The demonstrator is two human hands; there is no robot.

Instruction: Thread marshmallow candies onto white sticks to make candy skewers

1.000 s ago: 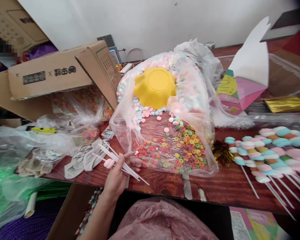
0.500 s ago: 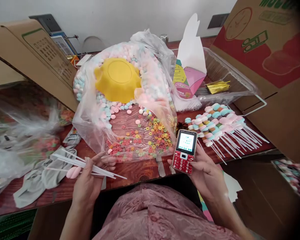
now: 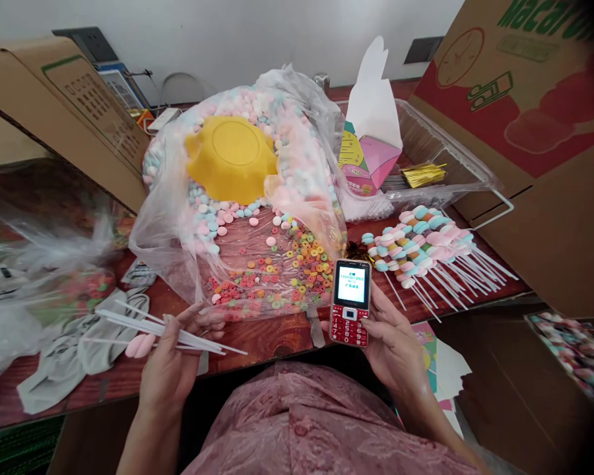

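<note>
Closed around a red keypad phone point(image 3: 350, 302) with a lit screen is my right hand point(image 3: 393, 343), held above the table's front edge. My left hand point(image 3: 171, 359) grips several thin white sticks point(image 3: 153, 330) between thumb and fingers; one carries a pink candy point(image 3: 139, 346) at its left end. Ahead lies an open clear plastic bag of pastel candies point(image 3: 307, 125), with a yellow scalloped bowl point(image 3: 237, 155) upside down on them. Colourful ring candies point(image 3: 307, 264) are spread on the bag's near part. Finished-looking candy skewers point(image 3: 420, 241) are piled to the right of the phone.
A clear plastic tray point(image 3: 465, 158) holds gold twist ties point(image 3: 423, 175) and a pink paper box point(image 3: 371, 158). Cardboard boxes stand at left point(image 3: 69, 99) and right point(image 3: 534, 125). Grey cloth gloves point(image 3: 64, 359) and clear bags point(image 3: 34, 264) lie at the left.
The phone in my right hand has shifted slightly left and stands more upright, and its screen text differs. My left hand still grips the sticks. The view has shifted a little.
</note>
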